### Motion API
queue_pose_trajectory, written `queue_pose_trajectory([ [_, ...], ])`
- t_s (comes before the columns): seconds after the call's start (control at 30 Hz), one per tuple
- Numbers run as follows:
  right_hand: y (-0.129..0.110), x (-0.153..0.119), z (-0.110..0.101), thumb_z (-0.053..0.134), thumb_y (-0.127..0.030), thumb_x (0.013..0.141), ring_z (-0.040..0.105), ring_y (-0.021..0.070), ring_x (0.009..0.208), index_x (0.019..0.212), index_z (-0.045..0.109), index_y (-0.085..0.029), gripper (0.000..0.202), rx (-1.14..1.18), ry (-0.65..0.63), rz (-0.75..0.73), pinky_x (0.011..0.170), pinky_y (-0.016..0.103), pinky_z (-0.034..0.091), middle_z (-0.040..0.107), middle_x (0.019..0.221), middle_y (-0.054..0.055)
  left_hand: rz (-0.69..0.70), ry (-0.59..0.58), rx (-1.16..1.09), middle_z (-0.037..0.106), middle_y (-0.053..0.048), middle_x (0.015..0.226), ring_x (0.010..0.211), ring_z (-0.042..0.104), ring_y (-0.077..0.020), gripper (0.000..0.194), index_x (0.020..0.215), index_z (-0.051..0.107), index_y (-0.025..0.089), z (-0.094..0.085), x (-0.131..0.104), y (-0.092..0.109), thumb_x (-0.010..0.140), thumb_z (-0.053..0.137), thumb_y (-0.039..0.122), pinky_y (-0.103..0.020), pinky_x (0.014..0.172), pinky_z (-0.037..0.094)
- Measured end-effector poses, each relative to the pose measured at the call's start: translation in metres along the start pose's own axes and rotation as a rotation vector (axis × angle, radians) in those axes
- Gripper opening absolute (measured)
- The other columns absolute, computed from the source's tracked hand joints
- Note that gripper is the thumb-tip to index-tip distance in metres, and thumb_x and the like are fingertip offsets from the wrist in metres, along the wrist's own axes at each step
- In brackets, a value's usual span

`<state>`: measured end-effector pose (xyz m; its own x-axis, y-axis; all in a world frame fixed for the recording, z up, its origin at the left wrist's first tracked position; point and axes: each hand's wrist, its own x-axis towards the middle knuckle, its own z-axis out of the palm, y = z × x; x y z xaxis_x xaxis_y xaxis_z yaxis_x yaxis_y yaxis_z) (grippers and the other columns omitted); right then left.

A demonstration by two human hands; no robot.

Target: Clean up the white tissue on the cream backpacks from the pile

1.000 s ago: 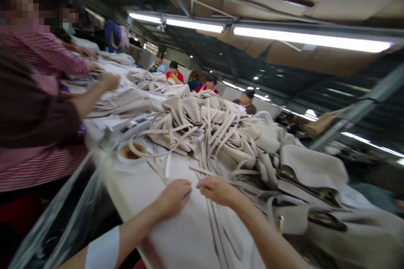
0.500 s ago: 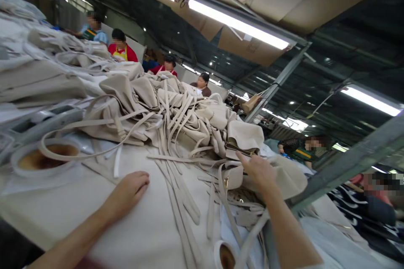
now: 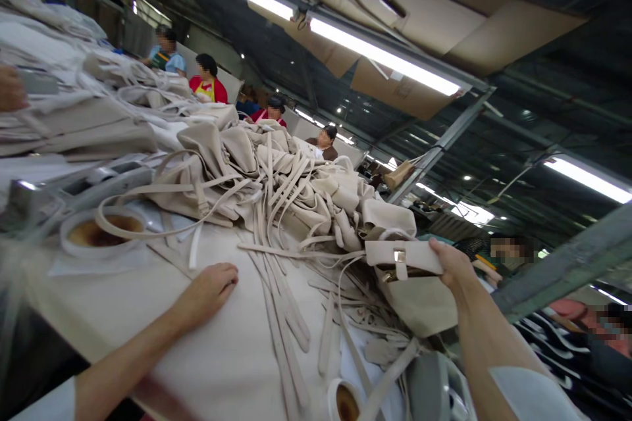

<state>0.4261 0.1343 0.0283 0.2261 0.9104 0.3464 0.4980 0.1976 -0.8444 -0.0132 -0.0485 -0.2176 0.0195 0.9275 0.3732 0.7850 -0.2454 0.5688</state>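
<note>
My right hand (image 3: 451, 263) grips the upper edge of a cream bag (image 3: 419, 302), whose flap has a gold clasp and hangs over the right end of the pile. My left hand (image 3: 214, 286) rests on the cream-covered table (image 3: 197, 362), its fingers curled together; whether anything is under them is hidden. Between the hands lie loose cream straps (image 3: 284, 316). A heap of cream bags (image 3: 306, 194) with tangled straps rises just beyond them.
A round dish of brown liquid (image 3: 103, 231) sits at the left, another (image 3: 347, 401) at the bottom. A metal post (image 3: 567, 270) slants across the right. Several people work beyond the heap; another person's hand (image 3: 10, 89) shows at the far left.
My right hand has closed on the bag and lifted its flap, turning the clasp into view. My left hand stays on the table. The other person's hand has appeared at the left edge.
</note>
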Motion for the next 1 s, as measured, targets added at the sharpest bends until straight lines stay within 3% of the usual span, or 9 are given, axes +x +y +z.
queue_pose_trajectory([
  [0.13,-0.023,-0.005,-0.011,0.068,-0.037,0.069,0.056,0.0167,0.047,0.082,0.057,-0.021,0.023,0.120,-0.012,0.065,0.045,0.029,0.048,0.060,0.057,-0.002,0.004,-0.013,-0.005,0.069,-0.009,0.095,0.093,0.063,-0.0239,0.021,0.078,0.060,0.019,-0.001,0.000,0.001,0.085,0.041,0.016,-0.037,0.089,0.046],
  [0.33,-0.075,-0.035,-0.008,0.071,-0.038,0.068,0.061,0.0186,0.051,0.092,0.065,-0.020,0.030,0.310,-0.106,-0.007,0.046,0.028,0.050,0.066,0.061,0.000,0.001,-0.006,0.000,0.068,-0.010,0.093,0.090,0.062,-0.0239,0.022,0.077,0.059,0.019,-0.004,-0.002,0.005,0.085,0.039,0.015,-0.036,0.087,0.045],
  [0.53,-0.129,-0.102,-0.009,0.070,-0.048,0.073,0.068,0.0238,0.060,0.106,0.067,-0.022,0.043,0.351,-0.217,-0.172,0.052,0.034,0.054,0.072,0.075,0.007,-0.003,0.017,-0.035,0.068,-0.009,0.090,0.088,0.062,-0.0231,0.021,0.074,0.059,0.020,-0.002,-0.006,0.006,0.082,0.041,0.014,-0.036,0.087,0.045],
  [0.67,-0.146,-0.156,0.020,0.071,-0.049,0.071,0.071,0.0251,0.073,0.112,0.067,-0.023,0.049,0.566,-0.235,-0.254,0.063,0.036,0.057,0.075,0.083,0.005,-0.151,0.117,-0.458,0.066,-0.006,0.079,0.088,0.061,-0.0243,0.012,0.067,0.059,0.020,-0.003,-0.006,0.009,0.077,0.054,0.025,-0.038,0.091,0.044],
  [0.73,-0.136,-0.180,0.045,0.071,-0.048,0.071,0.071,0.0238,0.073,0.112,0.067,-0.023,0.048,0.673,-0.252,-0.249,0.065,0.036,0.057,0.075,0.084,0.002,-0.246,0.180,-0.634,0.066,-0.005,0.080,0.090,0.061,-0.0246,0.020,0.070,0.060,0.019,-0.009,-0.007,0.009,0.078,0.057,0.038,-0.037,0.090,0.046],
  [0.8,-0.110,-0.203,0.075,0.071,-0.046,0.071,0.070,0.0223,0.070,0.109,0.067,-0.024,0.044,0.714,-0.283,-0.194,0.064,0.035,0.056,0.074,0.082,0.001,-0.320,0.240,-0.706,0.068,-0.007,0.087,0.093,0.063,-0.0242,0.036,0.079,0.061,0.019,-0.021,-0.009,0.006,0.083,0.049,0.052,-0.036,0.085,0.049],
  [0.9,-0.050,-0.239,0.120,0.071,-0.046,0.070,0.068,0.0213,0.068,0.095,0.068,-0.023,0.034,0.703,-0.303,-0.029,0.060,0.032,0.055,0.074,0.080,-0.001,-0.406,0.307,-0.812,0.070,-0.012,0.094,0.092,0.067,-0.0235,0.051,0.086,0.060,0.018,-0.044,-0.019,-0.003,0.085,0.041,0.065,-0.036,0.079,0.052],
  [1.0,0.008,-0.277,0.149,0.069,-0.047,0.073,0.069,0.0233,0.075,0.089,0.067,-0.024,0.028,0.663,-0.307,0.107,0.062,0.035,0.056,0.074,0.084,0.000,-0.458,0.330,-0.839,0.070,-0.013,0.091,0.086,0.068,-0.0245,0.053,0.085,0.059,0.017,-0.067,-0.032,-0.003,0.081,0.046,0.068,-0.038,0.075,0.054],
])
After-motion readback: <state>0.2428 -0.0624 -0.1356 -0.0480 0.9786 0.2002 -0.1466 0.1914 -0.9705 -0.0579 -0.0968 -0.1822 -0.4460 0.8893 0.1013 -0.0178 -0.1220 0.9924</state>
